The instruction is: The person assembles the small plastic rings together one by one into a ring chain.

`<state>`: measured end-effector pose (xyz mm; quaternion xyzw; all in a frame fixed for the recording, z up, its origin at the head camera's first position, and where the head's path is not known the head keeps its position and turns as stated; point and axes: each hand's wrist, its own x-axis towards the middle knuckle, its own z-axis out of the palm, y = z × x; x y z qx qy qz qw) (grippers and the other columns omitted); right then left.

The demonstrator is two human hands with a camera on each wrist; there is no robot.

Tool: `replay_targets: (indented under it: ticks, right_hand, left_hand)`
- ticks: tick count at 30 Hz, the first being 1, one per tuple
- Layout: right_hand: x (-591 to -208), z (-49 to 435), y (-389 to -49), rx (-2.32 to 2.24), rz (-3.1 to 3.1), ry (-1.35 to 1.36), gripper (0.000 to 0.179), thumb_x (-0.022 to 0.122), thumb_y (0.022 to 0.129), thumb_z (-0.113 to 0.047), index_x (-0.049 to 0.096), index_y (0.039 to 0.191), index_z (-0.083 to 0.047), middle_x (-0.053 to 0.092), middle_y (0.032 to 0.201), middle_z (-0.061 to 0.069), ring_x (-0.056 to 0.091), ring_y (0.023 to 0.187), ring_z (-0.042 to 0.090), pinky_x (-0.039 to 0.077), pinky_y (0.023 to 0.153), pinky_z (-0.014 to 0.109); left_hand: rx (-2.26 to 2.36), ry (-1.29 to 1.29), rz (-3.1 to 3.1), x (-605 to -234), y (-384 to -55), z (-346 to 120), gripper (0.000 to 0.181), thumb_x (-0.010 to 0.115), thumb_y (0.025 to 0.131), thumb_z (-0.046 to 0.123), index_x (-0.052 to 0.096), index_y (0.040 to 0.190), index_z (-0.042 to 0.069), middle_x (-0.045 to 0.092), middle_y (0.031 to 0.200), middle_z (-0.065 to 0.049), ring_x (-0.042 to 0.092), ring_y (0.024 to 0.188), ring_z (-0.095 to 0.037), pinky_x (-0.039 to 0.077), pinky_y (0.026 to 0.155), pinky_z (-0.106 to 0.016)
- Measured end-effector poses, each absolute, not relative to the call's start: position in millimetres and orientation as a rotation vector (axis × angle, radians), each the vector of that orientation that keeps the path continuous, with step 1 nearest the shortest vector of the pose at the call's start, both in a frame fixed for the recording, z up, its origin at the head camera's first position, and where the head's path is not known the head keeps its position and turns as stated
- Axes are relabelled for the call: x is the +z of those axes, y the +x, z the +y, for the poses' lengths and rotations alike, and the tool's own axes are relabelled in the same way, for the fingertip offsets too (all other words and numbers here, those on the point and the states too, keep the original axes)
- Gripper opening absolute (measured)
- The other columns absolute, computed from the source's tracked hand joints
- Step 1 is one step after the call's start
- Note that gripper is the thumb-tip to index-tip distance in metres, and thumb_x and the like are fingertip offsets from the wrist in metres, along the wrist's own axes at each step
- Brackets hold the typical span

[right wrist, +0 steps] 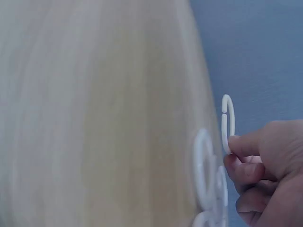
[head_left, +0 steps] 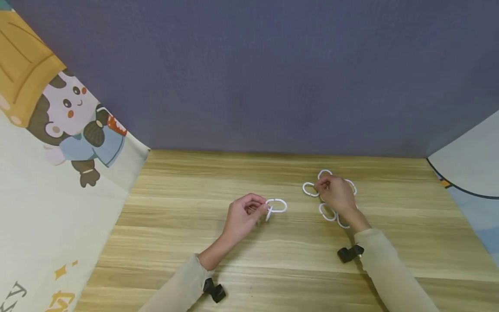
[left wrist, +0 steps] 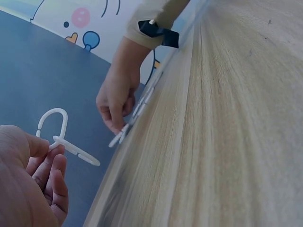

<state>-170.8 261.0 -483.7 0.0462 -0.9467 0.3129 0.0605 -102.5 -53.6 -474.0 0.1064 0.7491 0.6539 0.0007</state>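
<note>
At its three o'clock, my left hand (head_left: 245, 214) pinches two linked white plastic oval rings (left wrist: 66, 144); at its nine o'clock, my right hand (head_left: 338, 195) pinches a single white plastic ring (right wrist: 232, 120).

Links (left wrist: 65, 122) plain white; table (head_left: 187, 182) yellow-brown, wood-grained (paler streaks here and there); backdrop (head_left: 273, 78) slate blue; sleeves (head_left: 390, 266) beige.
</note>
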Motion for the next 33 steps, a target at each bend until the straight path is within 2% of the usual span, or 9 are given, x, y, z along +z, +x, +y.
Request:
replay_targets:
  ticks: [4,11,18,21,26,33]
  right_hand:
    - [-475,259,-164,1.012,-2.783,0.071,0.010,0.078,0.101,-0.011,0.079,0.102,-0.001,0.080,0.096,0.016,0.073,0.085,0.030,0.054,0.073,0.036]
    - [-461,253,-151,1.258,-2.650,0.031,0.012,0.082,0.100,-0.008,0.079,0.103,0.003,0.078,0.095,0.017,0.062,0.075,0.007,0.049,0.063,0.015]
    - [-447,246,-139,1.422,-2.531,-0.030,0.014,0.079,0.101,-0.003,0.083,0.114,0.004,0.078,0.099,0.020,0.052,0.064,0.003,0.041,0.051,0.017]
    - [-442,242,-134,1.491,-2.492,-0.071,0.016,0.080,0.101,-0.002,0.083,0.115,0.005,0.078,0.095,0.012,0.055,0.065,0.002,0.045,0.054,0.015]
    - [-435,235,-126,1.797,-2.411,-0.194,0.022,0.078,0.101,-0.001,0.077,0.119,0.012,0.072,0.084,-0.010,0.060,0.069,0.003,0.053,0.059,0.018]
    - [-429,228,-120,2.011,-2.381,-0.283,0.012,0.076,0.103,-0.003,0.077,0.112,0.005,0.071,0.083,-0.011,0.057,0.065,0.005,0.053,0.057,0.020]
  left_hand:
    - [2.043,0.335,2.364,-472,-103,-53,0.008,0.081,0.099,0.001,0.078,0.104,-0.003,0.079,0.094,-0.017,0.073,0.076,-0.032,0.057,0.065,-0.019]
    - [2.042,0.335,2.359,-470,-106,-52,0.008,0.081,0.099,0.001,0.078,0.104,-0.003,0.079,0.094,-0.017,0.072,0.077,-0.026,0.057,0.067,-0.018]
    - [2.022,0.354,2.380,-469,-109,-49,0.008,0.082,0.099,0.003,0.079,0.105,-0.001,0.079,0.096,-0.014,0.069,0.077,-0.015,0.057,0.068,-0.019]
    - [2.018,0.362,2.371,-468,-110,-47,0.008,0.081,0.099,0.004,0.078,0.105,-0.001,0.079,0.096,-0.014,0.067,0.077,-0.011,0.057,0.068,-0.019]
    - [2.024,0.350,2.359,-466,-109,-46,0.008,0.081,0.099,0.002,0.078,0.105,-0.002,0.079,0.096,-0.015,0.068,0.078,-0.012,0.058,0.069,-0.020]
    - [2.020,0.325,2.381,-467,-109,-46,0.007,0.081,0.098,0.002,0.078,0.103,-0.002,0.079,0.095,-0.014,0.069,0.080,-0.011,0.059,0.072,-0.021]
